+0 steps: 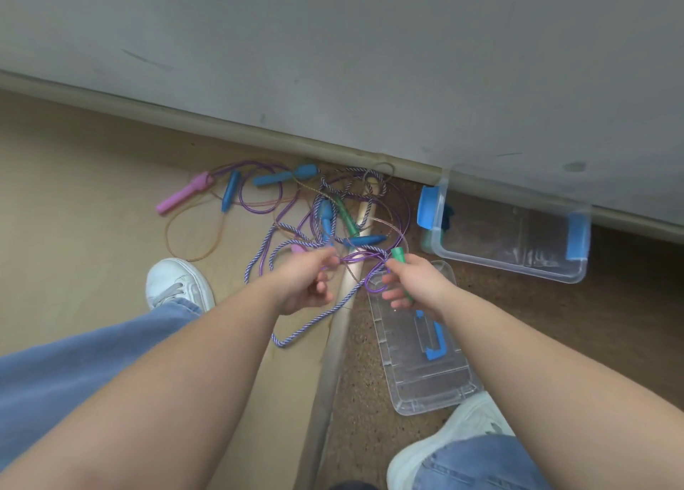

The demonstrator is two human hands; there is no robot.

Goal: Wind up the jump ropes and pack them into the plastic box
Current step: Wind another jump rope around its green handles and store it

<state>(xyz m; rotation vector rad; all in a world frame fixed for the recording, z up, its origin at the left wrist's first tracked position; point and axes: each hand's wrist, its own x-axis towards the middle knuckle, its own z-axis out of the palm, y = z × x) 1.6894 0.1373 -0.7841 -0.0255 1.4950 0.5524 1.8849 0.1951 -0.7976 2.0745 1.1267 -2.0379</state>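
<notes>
A tangle of jump ropes (pixel 296 208) lies on the floor by the wall, with pink (pixel 183 193), blue (pixel 268 178) and green handles among the cords. My right hand (pixel 414 282) grips a green handle (pixel 399 256) whose purple cord (pixel 364 258) runs across to my left hand (pixel 309 284), which pinches that cord. A blue-and-white braided rope (pixel 314 319) trails down under my hands. The clear plastic box (pixel 510 230) with blue latches stands open at the right, against the wall. Its clear lid (pixel 418 360) lies on the floor below my right hand.
A grey wall with a skirting board (pixel 259 130) runs behind the ropes. A metal threshold strip (pixel 333 352) divides the pale floor from the brown carpet. My white shoes (pixel 177 284) stand on either side, legs in blue jeans.
</notes>
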